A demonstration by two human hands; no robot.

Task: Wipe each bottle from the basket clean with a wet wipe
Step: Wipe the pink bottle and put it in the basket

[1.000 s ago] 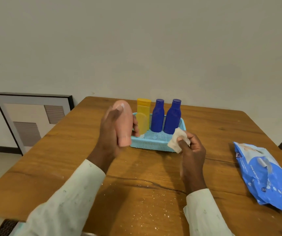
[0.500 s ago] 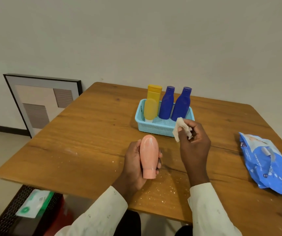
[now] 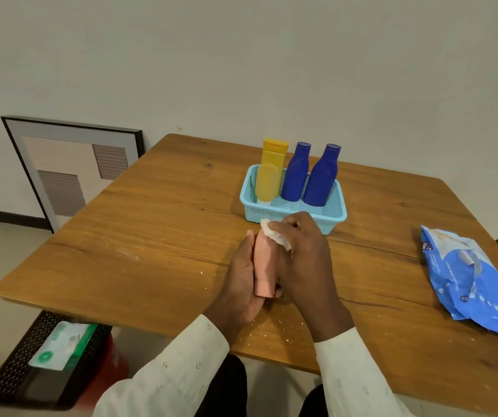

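My right hand [image 3: 299,254] has closed the gap: half a second ago it held the wipe [image 3: 275,236] in the air beside the basket [image 3: 336,216], now it presses the wipe onto the rounded top of the pink bottle [image 3: 264,266]. I judge the wiping of this first bottle is just starting. My left hand [image 3: 243,281] grips the bottle from the side, fingers curled round it, above the table [image 3: 157,236] in front of the basket. Its long axis runs away from me, cap end nearest, rounded end toward the basket. Three bottles wait in the basket
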